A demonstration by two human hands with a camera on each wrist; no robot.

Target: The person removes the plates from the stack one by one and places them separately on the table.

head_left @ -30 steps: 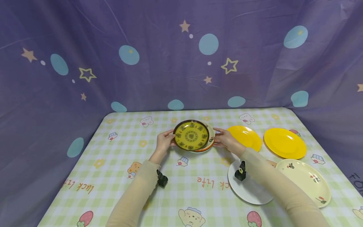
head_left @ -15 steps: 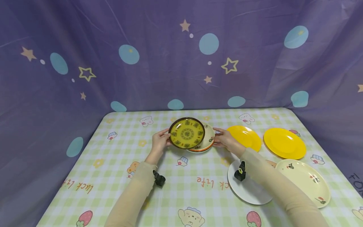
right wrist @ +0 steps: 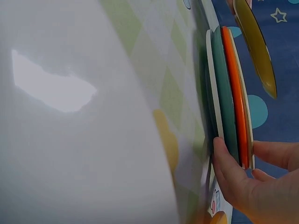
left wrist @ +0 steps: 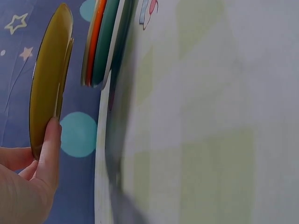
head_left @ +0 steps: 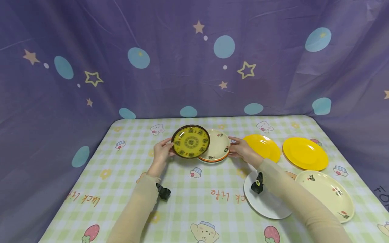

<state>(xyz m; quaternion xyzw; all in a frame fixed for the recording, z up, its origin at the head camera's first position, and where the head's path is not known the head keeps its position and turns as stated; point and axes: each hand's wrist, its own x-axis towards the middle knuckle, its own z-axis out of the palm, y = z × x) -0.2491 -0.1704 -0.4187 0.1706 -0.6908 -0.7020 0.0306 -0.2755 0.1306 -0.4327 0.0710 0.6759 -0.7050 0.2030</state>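
I see left hand [head_left: 161,152] pinching rim of yellow patterned plate [head_left: 190,141], held lifted, clear of plate stack [head_left: 216,148] at table [head_left: 127,189] centre. Right hand [head_left: 243,151] grips stack's right edge, thumb on top. Stack's lower plates visible only as edges: orange, teal, white. White plate [head_left: 267,202] partly hidden under right sleeve.
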